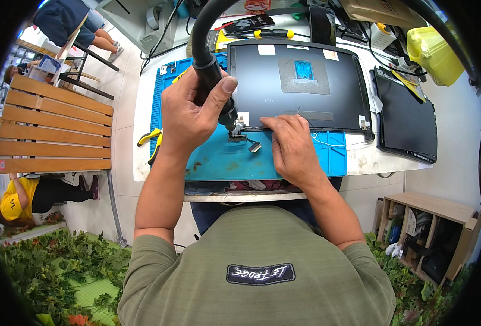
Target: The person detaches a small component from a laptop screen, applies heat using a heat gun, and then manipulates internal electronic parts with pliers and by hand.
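Observation:
My left hand is closed round a black hot-air gun with a thick hose. Its tip points down at a small metal hinge by the near left corner of a dark laptop lid. My right hand is closed on the lid's near edge, with the fingers on top and the thumb below it; part of that grip is hidden. Between my hands a short cable with a flat connector hangs off the edge. Under all this is a blue work mat.
Yellow-handled pliers rest at the mat's left edge. A yellow-and-black screwdriver and other tools lie behind the lid. To the right are dark laptop parts and a yellow bag. A wooden bench stands left, with other people nearby.

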`<move>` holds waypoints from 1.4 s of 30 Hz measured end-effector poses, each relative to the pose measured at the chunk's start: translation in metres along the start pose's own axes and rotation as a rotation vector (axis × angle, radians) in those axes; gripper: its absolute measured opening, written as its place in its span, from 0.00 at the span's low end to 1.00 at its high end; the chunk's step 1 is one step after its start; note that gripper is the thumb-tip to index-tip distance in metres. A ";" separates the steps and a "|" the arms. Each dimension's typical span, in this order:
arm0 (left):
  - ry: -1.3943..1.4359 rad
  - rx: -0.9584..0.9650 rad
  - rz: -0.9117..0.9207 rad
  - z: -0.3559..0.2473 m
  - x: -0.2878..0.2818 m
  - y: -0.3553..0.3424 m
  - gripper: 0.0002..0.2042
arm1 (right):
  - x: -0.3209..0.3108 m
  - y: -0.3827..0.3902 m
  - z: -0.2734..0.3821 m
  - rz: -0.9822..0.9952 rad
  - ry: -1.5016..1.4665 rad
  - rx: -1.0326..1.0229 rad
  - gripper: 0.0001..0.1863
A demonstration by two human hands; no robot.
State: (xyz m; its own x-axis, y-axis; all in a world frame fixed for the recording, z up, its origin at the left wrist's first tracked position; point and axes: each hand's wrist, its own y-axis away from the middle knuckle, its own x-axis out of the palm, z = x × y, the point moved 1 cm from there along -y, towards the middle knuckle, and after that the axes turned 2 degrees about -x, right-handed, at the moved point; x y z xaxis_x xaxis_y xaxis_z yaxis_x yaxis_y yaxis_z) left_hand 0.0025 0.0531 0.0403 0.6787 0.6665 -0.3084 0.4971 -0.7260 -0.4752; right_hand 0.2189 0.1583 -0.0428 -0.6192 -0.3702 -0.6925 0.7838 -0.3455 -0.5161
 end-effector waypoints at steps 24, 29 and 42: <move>-0.024 -0.031 0.044 0.001 0.009 -0.008 0.17 | -0.002 -0.002 0.000 -0.023 -0.015 0.000 0.28; -0.024 -0.015 0.052 -0.001 0.012 -0.011 0.16 | -0.002 -0.002 0.000 -0.022 -0.015 -0.001 0.28; 0.008 0.064 0.000 0.003 0.020 -0.017 0.16 | -0.001 -0.002 -0.001 -0.018 -0.009 -0.008 0.28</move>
State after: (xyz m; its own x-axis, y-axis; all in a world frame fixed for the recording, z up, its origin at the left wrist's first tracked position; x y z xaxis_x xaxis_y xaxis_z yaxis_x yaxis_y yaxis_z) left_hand 0.0064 0.0795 0.0397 0.6834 0.6648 -0.3017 0.4617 -0.7137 -0.5268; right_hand 0.2186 0.1601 -0.0415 -0.6339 -0.3716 -0.6783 0.7725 -0.3455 -0.5328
